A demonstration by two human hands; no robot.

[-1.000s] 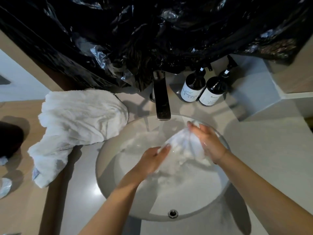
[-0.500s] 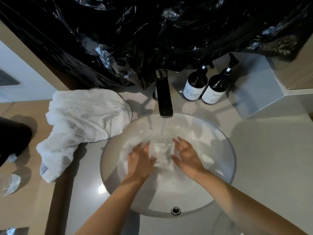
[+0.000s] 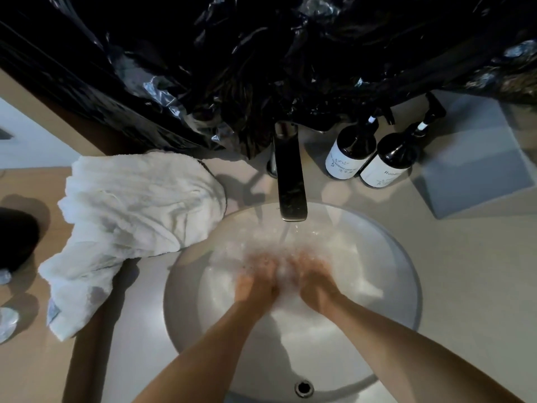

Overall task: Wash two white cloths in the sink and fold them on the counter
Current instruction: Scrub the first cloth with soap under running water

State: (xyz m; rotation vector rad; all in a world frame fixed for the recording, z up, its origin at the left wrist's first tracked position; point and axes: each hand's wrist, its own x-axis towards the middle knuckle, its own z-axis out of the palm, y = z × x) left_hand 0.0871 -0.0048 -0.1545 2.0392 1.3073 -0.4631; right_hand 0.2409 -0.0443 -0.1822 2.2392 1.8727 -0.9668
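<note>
One white cloth lies wet in the round white sink, under water running from the dark faucet. My left hand and my right hand are close together in the basin and scrunch this cloth between them. Their fingers are blurred by motion and splashing water. The second white cloth lies crumpled on the counter to the left of the sink, one end hanging toward the front.
Two dark pump bottles stand behind the sink on the right, beside a grey tray. Black plastic sheeting covers the wall above. A dark object and a clear wrapper sit at far left.
My hands came down from lifting the cloth, pressed it flat in the basin, and have now drawn together on it under the stream. The cloth on the counter has not moved.
</note>
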